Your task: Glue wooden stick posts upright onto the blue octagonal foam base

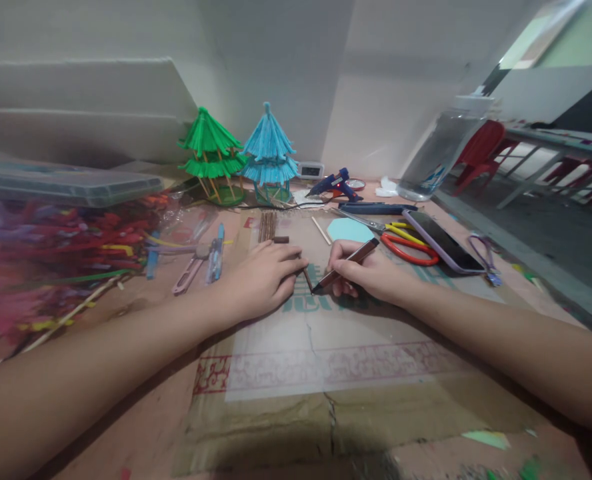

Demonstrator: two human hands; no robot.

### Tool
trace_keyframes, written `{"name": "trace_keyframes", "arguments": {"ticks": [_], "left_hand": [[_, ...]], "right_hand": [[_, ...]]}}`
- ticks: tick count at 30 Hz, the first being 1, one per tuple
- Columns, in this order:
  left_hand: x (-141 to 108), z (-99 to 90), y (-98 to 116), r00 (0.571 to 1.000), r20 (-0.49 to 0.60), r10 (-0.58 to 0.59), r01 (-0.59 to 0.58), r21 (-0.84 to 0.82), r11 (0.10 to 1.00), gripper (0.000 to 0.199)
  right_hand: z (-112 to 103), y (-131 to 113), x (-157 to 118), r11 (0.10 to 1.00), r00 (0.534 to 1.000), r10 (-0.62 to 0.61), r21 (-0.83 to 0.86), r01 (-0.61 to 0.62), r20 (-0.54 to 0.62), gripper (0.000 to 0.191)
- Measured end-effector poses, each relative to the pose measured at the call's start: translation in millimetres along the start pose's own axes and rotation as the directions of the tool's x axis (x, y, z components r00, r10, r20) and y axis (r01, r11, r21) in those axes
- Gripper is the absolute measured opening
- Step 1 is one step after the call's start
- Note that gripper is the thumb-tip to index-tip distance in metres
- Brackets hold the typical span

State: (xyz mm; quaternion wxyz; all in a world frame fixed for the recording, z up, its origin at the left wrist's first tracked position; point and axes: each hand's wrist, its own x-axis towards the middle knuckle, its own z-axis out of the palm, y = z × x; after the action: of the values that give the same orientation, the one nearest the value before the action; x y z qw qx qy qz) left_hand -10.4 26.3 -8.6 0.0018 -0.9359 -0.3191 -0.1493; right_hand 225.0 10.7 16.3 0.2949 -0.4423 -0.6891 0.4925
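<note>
- Evidently for steadiness, the left hand [269, 275] holds a brown stick [308, 280] at frame center.
- The right hand [371, 272] grips a pen [363, 251] aslant, likely for control, its tip at the stick's near end.
- Upper center, other sticks [267, 228] lie aligned, seemingly for easy reach.

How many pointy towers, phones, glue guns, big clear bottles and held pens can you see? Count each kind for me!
Pointy towers: 2, green tower and blue tower
Phone: 1
Glue gun: 1
Big clear bottle: 1
Pen in right hand: 1
Total: 6
</note>
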Motion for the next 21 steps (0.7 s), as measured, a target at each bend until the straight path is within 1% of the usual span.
{"name": "trace_keyframes", "arguments": {"ticks": [3, 7, 12, 21], "left_hand": [[0.2, 0.4, -0.5, 1.0, -0.015, 0.012, -0.012, 0.007, 1.0, 0.042], [0.6, 0.2, -0.3, 1.0, -0.025, 0.019, -0.019, 0.008, 1.0, 0.041], [-0.4, 1.2, -0.7, 1.0, -0.014, 0.026, -0.026, 0.019, 0.999, 0.043], [-0.5, 5.5, -3.2, 0.999, -0.018, 0.028, -0.027, 0.025, 0.999, 0.044]], "right_hand": [[-0.4, 0.5, 0.4, 1.0, 1.0, 0.002, 0.003, -0.002, 0.013, 0.017], [0.0, 0.1, 0.2, 1.0, 1.0, -0.019, 0.007, 0.019, -0.012, 0.017], [0.6, -0.6, -0.7, 1.0, 1.0, -0.018, -0.015, 0.018, 0.0, 0.015], [-0.9, 0.9, 1.1, 1.0, 0.998, -0.013, 0.012, 0.014, -0.055, 0.014]]}}
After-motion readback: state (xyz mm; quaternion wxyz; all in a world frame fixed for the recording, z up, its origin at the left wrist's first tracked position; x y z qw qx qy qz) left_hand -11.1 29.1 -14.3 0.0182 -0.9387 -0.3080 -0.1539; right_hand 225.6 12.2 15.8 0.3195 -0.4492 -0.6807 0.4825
